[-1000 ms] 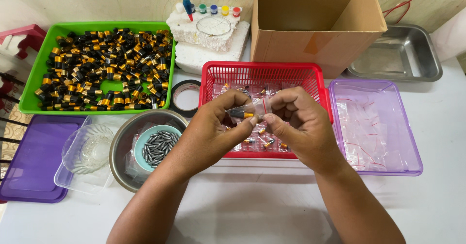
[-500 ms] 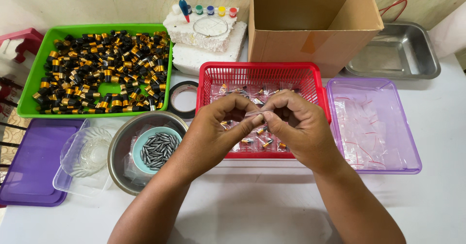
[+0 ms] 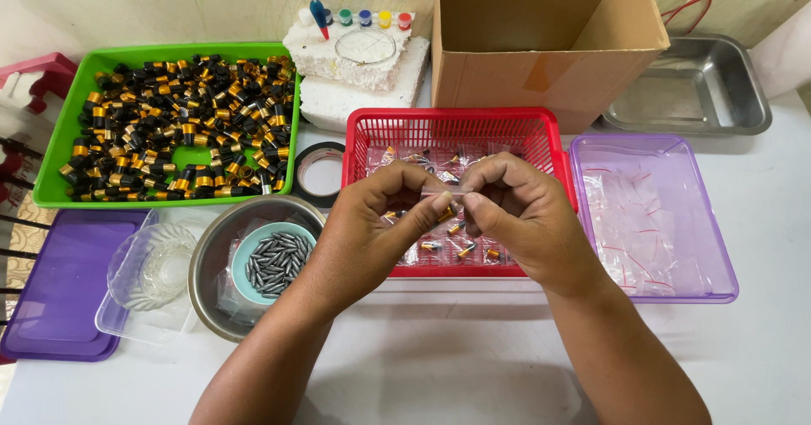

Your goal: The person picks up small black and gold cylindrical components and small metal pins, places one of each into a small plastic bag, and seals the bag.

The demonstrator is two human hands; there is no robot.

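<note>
Small clear bag (image 3: 443,207) with a gold-and-black piece inside hangs pinched between both hands over the red basket (image 3: 363,142): left hand (image 3: 372,222) and right hand (image 3: 519,214) clamp its top edge, stretched left-right.

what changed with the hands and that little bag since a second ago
Little: both hands, left hand and right hand, have kept pinching the small clear bag with its black-and-gold piece above the red basket, fingertips closing slightly tighter. Nothing was let go. The green tray, steel bowl and purple tray stayed put.
</note>
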